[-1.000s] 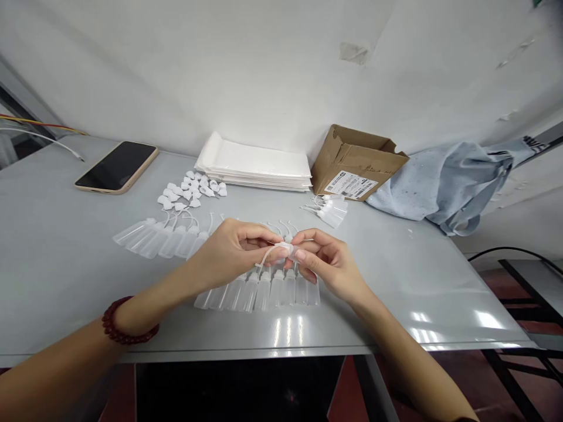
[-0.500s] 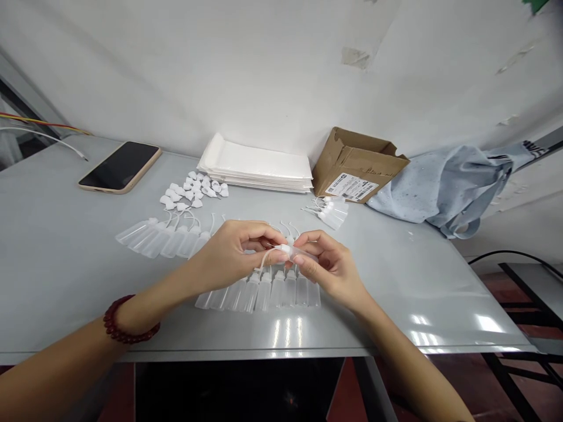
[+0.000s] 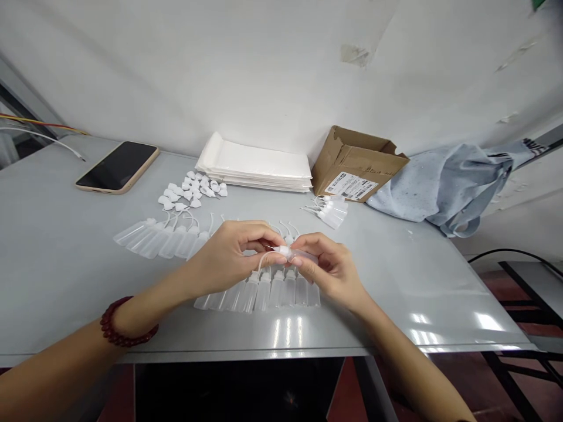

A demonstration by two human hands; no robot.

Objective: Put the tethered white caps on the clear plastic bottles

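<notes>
Between my hands a small translucent squeeze bottle (image 3: 303, 254) lies on its side in the air, its white needle-tip cap (image 3: 282, 251) pointing left. My left hand (image 3: 240, 249) pinches the cap between thumb and fingers, and a thin needle shows beside the fingertips. My right hand (image 3: 328, 262) is closed round the bottle's body. Below them stretches a row of similar bottles (image 3: 264, 291) with thin plastic tails. Another group of bottles (image 3: 153, 237) lies to the left, partly hidden by my left hand. Several loose white caps (image 3: 191, 190) are heaped farther back.
A phone (image 3: 118, 167) rests at the back left of the grey table (image 3: 417, 281). Behind the bottles sit a stack of white padded envelopes (image 3: 259, 164), a cardboard box (image 3: 358, 167) and a light blue cloth bag (image 3: 440, 184). Several capped bottles (image 3: 332, 212) lie before the box.
Both hands stay in nearly the same place, still gripping bottle and cap. The left fingers have shifted slightly at the cap, and the needle shows more clearly.
</notes>
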